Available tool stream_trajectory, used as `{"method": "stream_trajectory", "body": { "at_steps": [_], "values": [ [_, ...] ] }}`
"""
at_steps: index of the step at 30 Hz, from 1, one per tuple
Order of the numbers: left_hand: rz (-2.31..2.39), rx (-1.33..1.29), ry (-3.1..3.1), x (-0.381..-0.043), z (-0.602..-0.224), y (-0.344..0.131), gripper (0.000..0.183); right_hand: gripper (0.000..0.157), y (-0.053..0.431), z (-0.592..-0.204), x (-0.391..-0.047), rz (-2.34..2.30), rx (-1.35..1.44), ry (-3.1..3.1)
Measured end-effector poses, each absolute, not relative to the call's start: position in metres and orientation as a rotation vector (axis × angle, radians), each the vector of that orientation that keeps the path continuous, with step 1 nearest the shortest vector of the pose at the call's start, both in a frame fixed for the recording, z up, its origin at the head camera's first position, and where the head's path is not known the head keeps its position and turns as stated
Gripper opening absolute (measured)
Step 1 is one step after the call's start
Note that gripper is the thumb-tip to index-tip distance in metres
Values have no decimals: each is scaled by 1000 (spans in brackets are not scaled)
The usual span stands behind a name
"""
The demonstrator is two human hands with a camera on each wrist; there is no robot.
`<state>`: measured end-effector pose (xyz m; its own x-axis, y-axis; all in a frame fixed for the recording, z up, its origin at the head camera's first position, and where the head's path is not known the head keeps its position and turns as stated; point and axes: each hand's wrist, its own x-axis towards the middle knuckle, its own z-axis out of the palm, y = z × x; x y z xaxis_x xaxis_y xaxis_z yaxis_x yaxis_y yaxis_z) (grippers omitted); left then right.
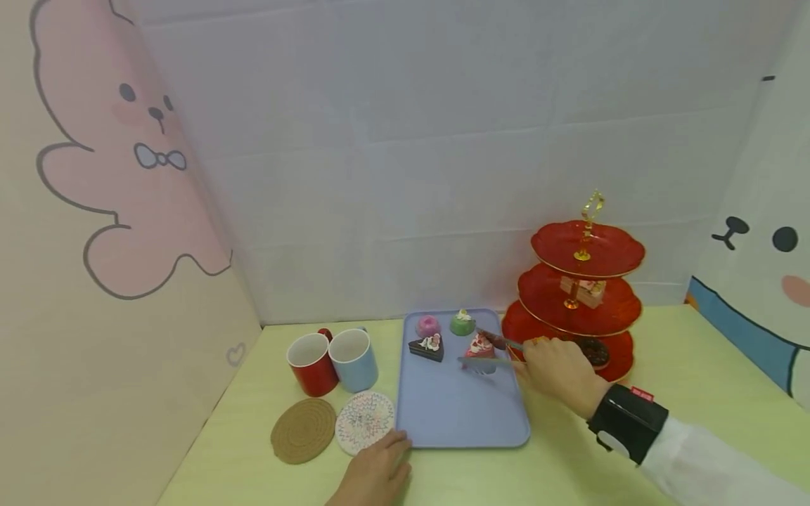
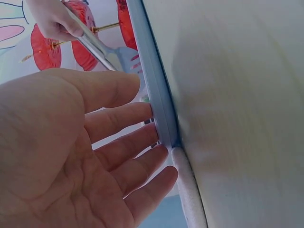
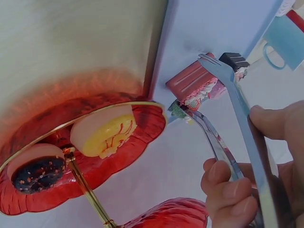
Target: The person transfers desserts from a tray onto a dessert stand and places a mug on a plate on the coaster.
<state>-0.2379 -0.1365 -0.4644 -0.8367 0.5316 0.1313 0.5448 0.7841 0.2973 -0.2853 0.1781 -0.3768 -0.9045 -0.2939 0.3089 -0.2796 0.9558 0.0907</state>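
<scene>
My right hand (image 1: 562, 367) grips metal serving tongs (image 3: 249, 137), thumb on one arm and curled fingers on the other. The tong tips stand at either side of a pink cake slice (image 3: 187, 81), which is on the blue tray (image 1: 455, 418). Around it on the tray are a dark chocolate cake slice (image 1: 427, 348), a small pink cake (image 1: 427, 325) and a green one (image 1: 463, 324) with a white top. With fingers loosely extended, my left hand (image 1: 376, 469) has its fingertips at the tray's near left corner, next to the white coaster (image 1: 365, 422).
Right of the tray stands a red three-tier stand (image 1: 588, 249); its bottom tier holds a yellow-iced donut (image 3: 111, 135) and a chocolate donut (image 3: 38, 173), and a cake slice (image 1: 588, 290) sits mid-tier. Left are a red mug (image 1: 313, 369), a blue mug (image 1: 356, 365) and a brown coaster (image 1: 304, 430).
</scene>
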Motion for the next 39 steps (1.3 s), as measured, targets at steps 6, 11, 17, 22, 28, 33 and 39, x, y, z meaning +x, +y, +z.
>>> {"method": "stream_trajectory", "body": {
  "at_steps": [6, 11, 17, 22, 28, 33, 39],
  "values": [
    [-510, -874, -2943, -237, -463, -136, 34, 37, 176, -375, -270, -66, 431, -2770],
    [-506, -872, -2944, -237, -463, -136, 34, 34, 176, -377, -264, -68, 423, -2819],
    [-510, -870, -2945, -238, -463, -136, 34, 35, 178, -379, -259, -49, 421, -2817],
    [-515, -864, -2972, -237, -461, -135, 35, 32, 181, -376, -253, -29, 435, -2841],
    [-502, -868, -2952, -236, -459, -136, 34, 31, 182, -372, -245, 21, 477, -2854],
    [-509, -860, -2946, -237, -459, -136, 34, 34, 183, -369, -249, -32, 502, -2852],
    [-530, -871, -2958, -236, -463, -136, 36, 32, 188, -371, -262, -49, 538, -2869]
  ]
}}
